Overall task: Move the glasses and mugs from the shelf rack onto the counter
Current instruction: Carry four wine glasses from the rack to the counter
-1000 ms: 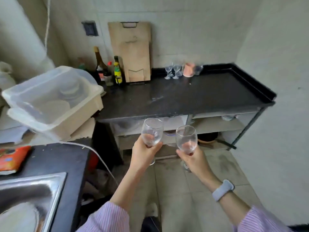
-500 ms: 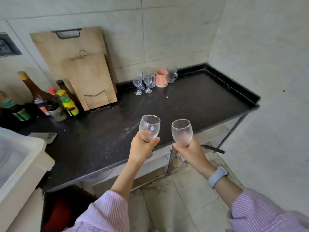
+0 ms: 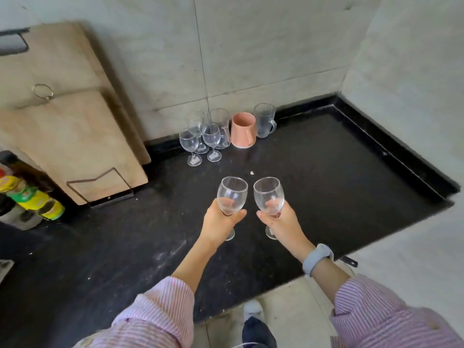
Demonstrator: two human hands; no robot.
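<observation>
Our left hand (image 3: 221, 221) grips one wine glass (image 3: 232, 195), our right hand (image 3: 282, 222) another wine glass (image 3: 269, 195), both upright, side by side above the black bench (image 3: 339, 177), arms outstretched.

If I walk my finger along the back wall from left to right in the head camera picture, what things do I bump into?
Wooden cutting boards → cluster of clear stemmed glasses → pink mug → clear glass mug.

We see stemmed glasses (image 3: 200, 139) and mugs (image 3: 243, 130) at table (image 3: 326, 172) back; cutting boards (image 3: 62, 126) left; bottles (image 3: 30, 199) far left.
</observation>
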